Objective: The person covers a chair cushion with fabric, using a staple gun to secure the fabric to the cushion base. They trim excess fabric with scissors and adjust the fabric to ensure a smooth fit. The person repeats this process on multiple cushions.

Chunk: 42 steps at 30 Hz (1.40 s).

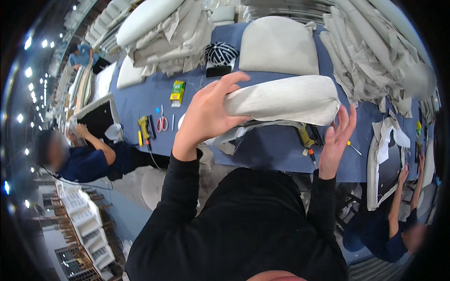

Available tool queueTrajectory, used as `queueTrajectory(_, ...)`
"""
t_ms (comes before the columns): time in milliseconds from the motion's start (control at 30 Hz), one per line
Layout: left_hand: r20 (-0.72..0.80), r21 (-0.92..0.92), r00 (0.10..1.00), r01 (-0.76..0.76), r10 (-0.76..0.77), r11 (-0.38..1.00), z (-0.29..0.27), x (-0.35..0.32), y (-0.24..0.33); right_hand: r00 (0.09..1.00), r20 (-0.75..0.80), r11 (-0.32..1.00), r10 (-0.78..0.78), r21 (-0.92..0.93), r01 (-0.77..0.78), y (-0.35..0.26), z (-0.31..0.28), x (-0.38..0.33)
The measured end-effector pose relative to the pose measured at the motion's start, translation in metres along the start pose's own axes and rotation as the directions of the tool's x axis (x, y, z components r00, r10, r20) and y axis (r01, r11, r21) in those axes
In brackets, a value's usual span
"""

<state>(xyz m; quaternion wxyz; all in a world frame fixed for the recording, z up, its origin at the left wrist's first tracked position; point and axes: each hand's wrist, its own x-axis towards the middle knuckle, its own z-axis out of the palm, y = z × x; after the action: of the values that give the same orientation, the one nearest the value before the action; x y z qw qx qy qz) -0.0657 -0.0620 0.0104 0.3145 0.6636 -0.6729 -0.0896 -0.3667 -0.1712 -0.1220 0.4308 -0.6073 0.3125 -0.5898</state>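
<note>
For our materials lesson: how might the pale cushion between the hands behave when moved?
The pale cushion probably keeps its shape: raised in the left hand, it shows little droop. Its frayed loose fabric likely flops, hanging below.

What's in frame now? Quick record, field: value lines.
left grip: holding pale cushion at its left end
right grip: open at cushion's right end, contact unclear
surface: blue table
tools: red-handled scissors, yellow-black tool beside them
beyond cushion: second cushion, striped cap
coworkers: left person, right person
</note>
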Motion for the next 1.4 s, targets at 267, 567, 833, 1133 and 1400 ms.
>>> queueTrajectory(267,0.011,-0.210,0.974,0.223,-0.226,0.952,-0.019,-0.102,-0.067,0.877,0.361,0.936,0.318,0.026,-0.351,0.085,0.025,-0.002)
queueTrajectory(567,-0.182,-0.272,0.925,0.279,-0.334,0.921,-0.002,-0.152,-0.108,0.883,0.240,0.889,0.402,0.130,-0.440,0.109,0.016,0.008)
queueTrajectory(833,-0.221,0.060,0.929,-0.292,0.298,0.955,0.012,-0.135,-0.039,0.910,0.149,0.907,0.386,0.118,-0.404,0.108,0.036,0.035)
queueTrajectory(1133,-0.252,0.358,0.959,-0.030,0.127,0.933,-0.003,-0.073,-0.028,0.890,0.020,0.865,0.456,0.225,-0.448,0.121,0.048,0.040)
queueTrajectory(1400,-0.063,-0.022,0.989,0.131,-0.132,0.991,-0.028,-0.042,-0.020,0.942,0.077,0.855,0.325,0.403,-0.328,0.079,0.070,0.023)
